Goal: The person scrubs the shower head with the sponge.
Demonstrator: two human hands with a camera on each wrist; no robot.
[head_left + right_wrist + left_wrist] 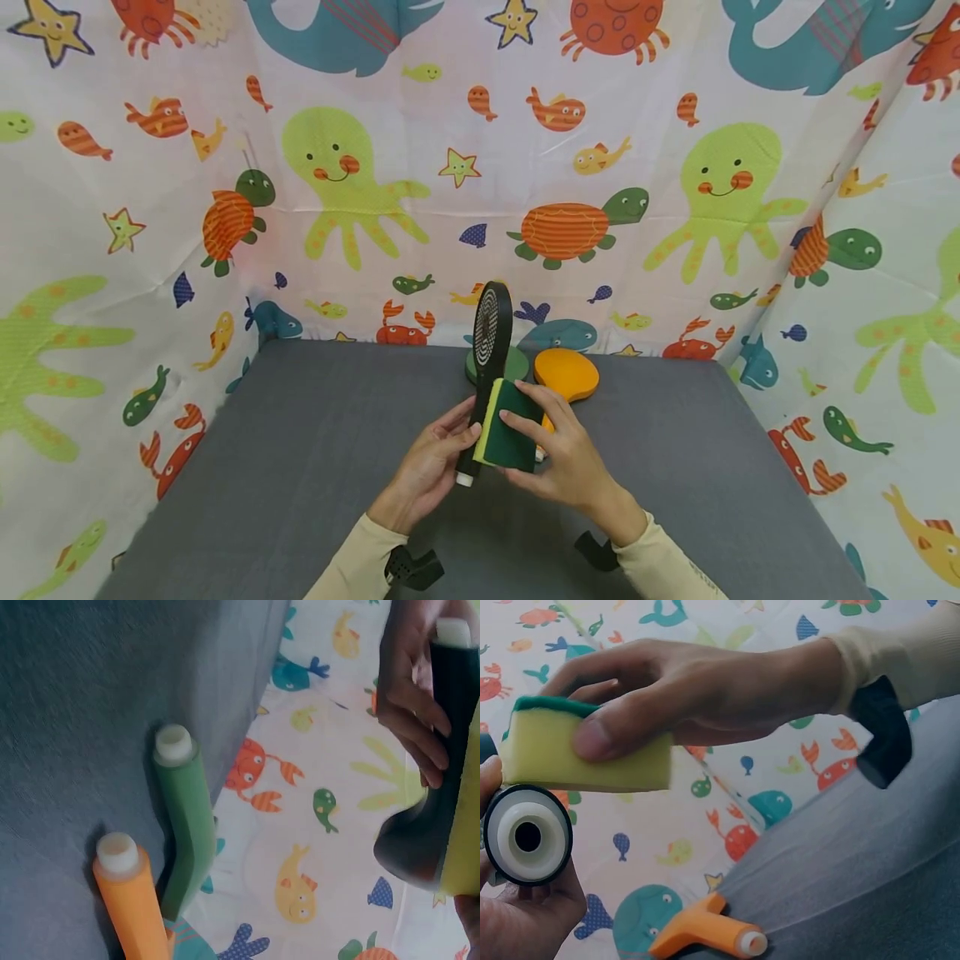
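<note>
My left hand (429, 465) grips the handle of a black shower head (492, 327), held upright above the table. Pale rings of nozzles mark its face, and its white connector end points down. In my right hand (567, 457) is a yellow sponge (592, 754) with a dark green scouring side (517, 433). The sponge's yellow side lies against the shower head's handle. In the left wrist view, the handle's hollow white end (547, 825) faces the camera, just below the sponge.
Behind my hands, a green shower head (187, 810) and an orange shower head (566, 375) lie side by side on the grey table (315, 450). A curtain (450, 108) printed with sea animals hangs behind the table and along both sides.
</note>
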